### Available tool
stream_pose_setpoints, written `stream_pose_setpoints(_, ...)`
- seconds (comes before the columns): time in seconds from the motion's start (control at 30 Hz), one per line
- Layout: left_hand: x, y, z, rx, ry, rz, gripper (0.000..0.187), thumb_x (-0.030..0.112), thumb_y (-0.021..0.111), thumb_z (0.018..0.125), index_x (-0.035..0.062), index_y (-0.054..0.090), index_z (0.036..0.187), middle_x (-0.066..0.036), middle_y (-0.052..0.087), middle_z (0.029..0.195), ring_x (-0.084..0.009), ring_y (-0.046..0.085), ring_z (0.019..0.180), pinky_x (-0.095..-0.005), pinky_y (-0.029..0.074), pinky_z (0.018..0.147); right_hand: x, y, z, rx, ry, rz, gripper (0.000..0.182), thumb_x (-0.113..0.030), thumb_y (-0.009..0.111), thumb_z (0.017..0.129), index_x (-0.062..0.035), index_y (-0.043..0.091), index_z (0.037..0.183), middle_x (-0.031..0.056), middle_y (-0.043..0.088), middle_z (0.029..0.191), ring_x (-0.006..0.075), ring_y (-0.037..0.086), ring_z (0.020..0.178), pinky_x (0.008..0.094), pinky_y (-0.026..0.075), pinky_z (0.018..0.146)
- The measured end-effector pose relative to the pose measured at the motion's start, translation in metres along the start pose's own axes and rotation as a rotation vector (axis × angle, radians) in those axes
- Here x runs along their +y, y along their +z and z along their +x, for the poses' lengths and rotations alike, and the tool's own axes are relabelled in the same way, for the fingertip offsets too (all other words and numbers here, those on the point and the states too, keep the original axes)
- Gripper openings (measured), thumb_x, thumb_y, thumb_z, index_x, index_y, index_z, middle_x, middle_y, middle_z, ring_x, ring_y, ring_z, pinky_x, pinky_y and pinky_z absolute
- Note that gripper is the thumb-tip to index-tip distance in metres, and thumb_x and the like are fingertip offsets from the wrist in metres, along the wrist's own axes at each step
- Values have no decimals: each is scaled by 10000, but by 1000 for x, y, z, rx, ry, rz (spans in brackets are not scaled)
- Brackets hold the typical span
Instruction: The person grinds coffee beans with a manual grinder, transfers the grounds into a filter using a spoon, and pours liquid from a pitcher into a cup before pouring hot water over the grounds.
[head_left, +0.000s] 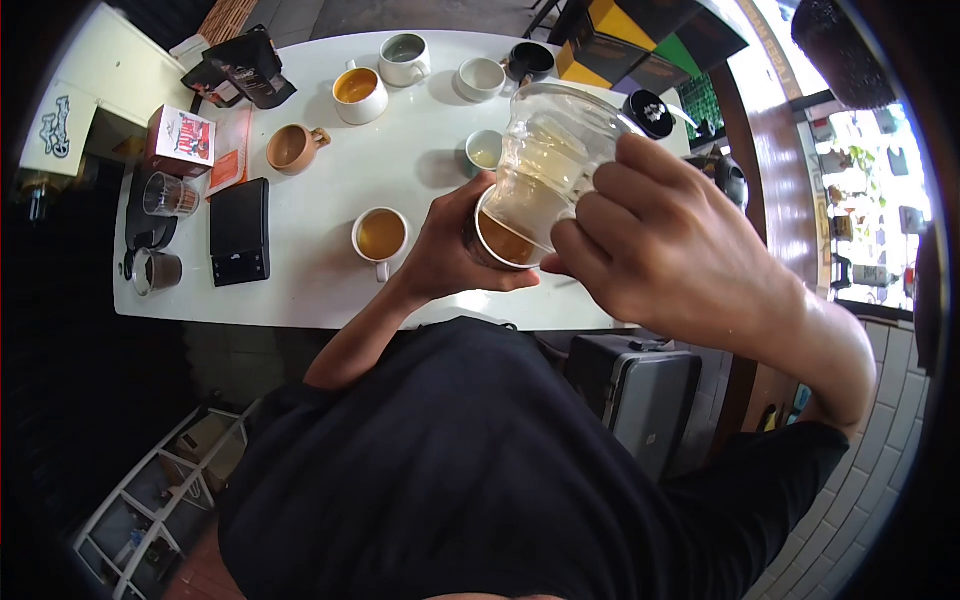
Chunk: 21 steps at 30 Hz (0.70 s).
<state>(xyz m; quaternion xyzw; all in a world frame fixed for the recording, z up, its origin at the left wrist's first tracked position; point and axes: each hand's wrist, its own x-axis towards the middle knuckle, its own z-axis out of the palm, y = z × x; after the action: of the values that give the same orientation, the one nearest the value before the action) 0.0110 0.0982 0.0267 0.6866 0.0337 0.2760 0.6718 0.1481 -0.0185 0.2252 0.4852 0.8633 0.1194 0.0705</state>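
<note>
My left hand [445, 245] wraps around a cup [507, 243] with a pale rim and brown showing inside it, held over the table's front part. Above it, my right hand [665, 225] grips a clear glass jug [552, 150] containing pale yellowish liquid. The jug is tilted, its lower edge at the cup's mouth; the exact pouring point is hard to make out. Left of my left hand stands a white mug [380, 236] with amber liquid. Just beyond the hands is a small pale cup [485, 150] with light liquid.
Farther back on the white table [320, 200] are a brown mug [290, 149], an orange-lined mug [359, 97], a white mug [404, 62] and a black cup [529, 62]. At left lie a black scale [240, 235], a box [181, 140] and a clear plastic cup [170, 195].
</note>
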Motion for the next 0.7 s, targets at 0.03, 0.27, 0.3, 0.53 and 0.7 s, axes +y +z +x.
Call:
stream_pose_setpoints(0.03, 1, -1, 0, 10, 12, 16, 777, 248, 964, 603, 2, 542, 1207, -84, 671, 1036, -145, 655, 957, -300, 530, 868, -1, 4, -2, 60, -8, -32, 265, -219, 766, 736, -41, 575, 688, 13, 448, 603, 157, 538, 627, 322, 484, 717)
stream_pose_setpoints(0.27, 12, -8, 3, 36, 62, 76, 840, 283, 967, 600, -14, 530, 1252, -104, 682, 1089, -168, 666, 996, -323, 528, 900, -5, 3, -5, 148, -72, -206, 216, -199, 746, 777, -30, 625, 720, 26, 507, 672, 172, 592, 735, 328, 494, 752)
stream_pose_setpoints(0.3, 13, -9, 4, 32, 53, 83, 851, 284, 965, 599, -16, 527, 1265, -110, 684, 1104, -174, 669, 1007, -331, 527, 910, -5, 3, -5, 168, -96, -256, 205, -194, 735, 798, -32, 633, 726, 30, 535, 683, 173, 605, 748, 326, 499, 775)
stream_pose_setpoints(0.53, 22, -12, 6, 54, 44, 121, 825, 244, 963, 596, -14, 548, 1261, -113, 688, 1131, -185, 673, 1034, -337, 518, 943, -1, 1, -11, 210, -229, -479, 157, -159, 648, 871, -43, 669, 768, 13, 608, 714, 154, 629, 759, 324, 499, 855)
stream_pose_setpoints(0.7, 29, -9, 5, 116, 30, 10, 782, 209, 957, 599, -11, 565, 1239, -99, 697, 1121, -179, 668, 1041, -340, 518, 942, 11, 6, -13, 289, -414, -549, 145, -150, 611, 879, -39, 699, 846, 6, 630, 741, 139, 623, 759, 314, 479, 852)
